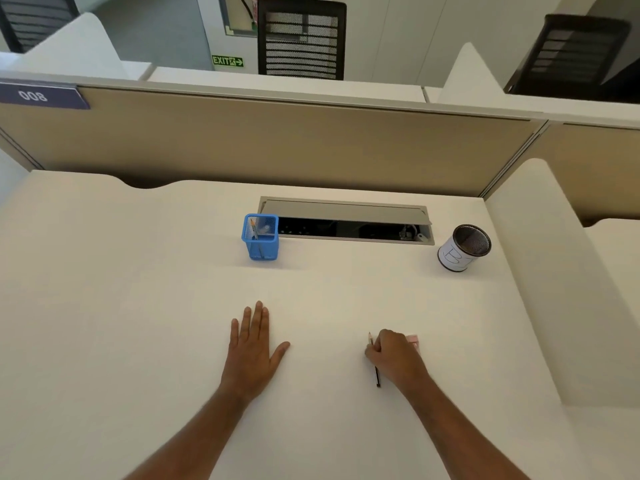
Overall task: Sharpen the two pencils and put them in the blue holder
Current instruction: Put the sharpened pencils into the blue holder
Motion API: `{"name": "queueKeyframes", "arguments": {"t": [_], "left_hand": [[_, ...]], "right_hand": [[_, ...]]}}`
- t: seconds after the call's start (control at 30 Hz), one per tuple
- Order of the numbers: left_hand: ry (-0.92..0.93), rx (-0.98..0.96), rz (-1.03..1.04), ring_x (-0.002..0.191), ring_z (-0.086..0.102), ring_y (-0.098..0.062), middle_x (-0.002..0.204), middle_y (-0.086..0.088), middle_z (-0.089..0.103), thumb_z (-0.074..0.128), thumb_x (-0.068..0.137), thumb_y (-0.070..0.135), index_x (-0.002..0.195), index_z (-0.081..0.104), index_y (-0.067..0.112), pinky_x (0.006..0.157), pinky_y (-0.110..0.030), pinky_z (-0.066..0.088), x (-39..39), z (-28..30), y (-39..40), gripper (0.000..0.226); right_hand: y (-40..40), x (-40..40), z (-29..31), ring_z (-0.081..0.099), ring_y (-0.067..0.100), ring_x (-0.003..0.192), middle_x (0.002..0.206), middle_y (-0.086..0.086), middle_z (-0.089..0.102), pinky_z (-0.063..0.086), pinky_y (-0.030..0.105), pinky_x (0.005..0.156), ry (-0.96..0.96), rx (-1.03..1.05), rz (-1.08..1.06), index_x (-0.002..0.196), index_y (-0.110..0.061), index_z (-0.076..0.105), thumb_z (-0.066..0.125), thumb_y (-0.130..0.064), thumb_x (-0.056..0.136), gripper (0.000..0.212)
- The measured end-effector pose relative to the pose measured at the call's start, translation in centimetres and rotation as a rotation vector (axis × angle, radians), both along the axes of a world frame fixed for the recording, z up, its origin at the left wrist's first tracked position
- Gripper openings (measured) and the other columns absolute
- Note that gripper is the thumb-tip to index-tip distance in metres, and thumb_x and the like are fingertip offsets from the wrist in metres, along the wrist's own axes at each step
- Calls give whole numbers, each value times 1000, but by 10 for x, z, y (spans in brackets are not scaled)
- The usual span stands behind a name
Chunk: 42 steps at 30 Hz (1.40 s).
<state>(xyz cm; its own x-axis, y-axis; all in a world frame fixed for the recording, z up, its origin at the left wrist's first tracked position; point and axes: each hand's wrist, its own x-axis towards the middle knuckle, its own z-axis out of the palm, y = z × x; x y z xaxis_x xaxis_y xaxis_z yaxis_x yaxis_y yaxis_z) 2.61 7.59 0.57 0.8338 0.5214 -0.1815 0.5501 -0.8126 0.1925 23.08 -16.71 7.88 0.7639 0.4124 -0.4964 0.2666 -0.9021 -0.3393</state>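
A green wall sign reads "EXIT"; the partition's purple plate shows "008" upside down.

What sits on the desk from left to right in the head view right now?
Left hand flat on the desk → blue holder with one pencil in it → right hand closed on the second pencil → black mesh cup.

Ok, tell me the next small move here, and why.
Probably lift the pencil off the desk in the right hand, whose grip is closed around it. One pencil already stands in the blue holder. Whether this one still needs sharpening first is hard to tell. The left hand lies flat and empty.
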Motion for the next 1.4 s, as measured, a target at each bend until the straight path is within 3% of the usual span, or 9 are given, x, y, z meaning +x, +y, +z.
{"name": "queueKeyframes", "arguments": {"t": [0.17, 0.33, 0.43, 0.57, 0.67, 0.87, 1.0, 1.3, 1.4], "left_hand": [[-1, -12, -3, 166, 19, -37, 181, -13, 15, 24, 103, 71, 169, 20, 2, 131, -42, -13, 1, -2, -1, 95], [-12, -9, -15, 168, 10, -34, 182, -11, 9, 15, 103, 75, 171, 15, 4, 131, -43, -14, -2, -2, 1, 98], [-17, -11, -19, 168, 12, -35, 182, -12, 11, 26, 104, 70, 171, 16, 5, 132, -44, -11, -2, -1, 1, 94], [-19, 8, -20, 166, 20, -36, 180, -14, 18, 31, 104, 67, 169, 23, 2, 133, -46, -5, -1, 0, -1, 91], [-26, 21, -16, 166, 22, -36, 180, -14, 20, 32, 105, 66, 168, 25, 2, 132, -51, 4, -2, 0, -2, 90], [-45, 14, -3, 168, 14, -32, 182, -11, 13, 37, 106, 66, 170, 19, 5, 133, -53, 7, -3, 0, -3, 90], [-35, 23, 7, 169, 10, -31, 183, -10, 10, 38, 107, 66, 171, 18, 6, 134, -54, 8, -3, -1, -4, 90], [-47, 27, 14, 170, 5, -29, 183, -9, 8, 37, 107, 66, 172, 15, 7, 134, -53, 6, -6, 0, -5, 90], [-73, 34, 13, 170, 6, -29, 183, -9, 9, 38, 107, 65, 171, 16, 7, 134, -53, 7, -5, 1, -5, 90]], "right_hand": [[20, 9, 14, 67, 22, 68, 74, -4, 69, 49, 31, 61, 90, 135, -115, 78, -13, 63, 67, -34, 78, 21], [67, 31, 48, 68, 12, 50, 68, 3, 72, 52, 23, 52, 142, 387, -87, 80, -11, 63, 73, -20, 80, 14], [108, 48, 72, 66, 13, 51, 71, 10, 74, 49, 17, 51, 90, 532, -40, 81, -15, 64, 73, -13, 82, 9], [168, 68, 95, 65, 17, 58, 81, 18, 75, 53, 23, 54, 68, 726, -18, 89, -11, 66, 70, -11, 88, 4], [211, 75, 104, 59, 13, 66, 82, 8, 72, 54, 27, 60, 17, 817, -3, 92, -10, 69, 70, -14, 91, 5], [271, 77, 91, 63, 18, 97, 115, 2, 60, 54, 31, 77, -155, 713, 154, 100, -18, 69, 68, -24, 96, 7], [295, 72, 76, 51, 19, 123, 128, 2, 58, 55, 32, 85, -245, 583, 290, 101, -18, 70, 70, -24, 96, 8], [325, 59, 53, 59, 25, 113, 118, 7, 65, 57, 40, 90, -363, 342, 435, 95, -15, 77, 76, -30, 92, 15], [327, 62, 49, 57, 25, 117, 123, 7, 64, 57, 38, 90, -298, 363, 390, 99, -15, 75, 75, -28, 93, 14]]}}
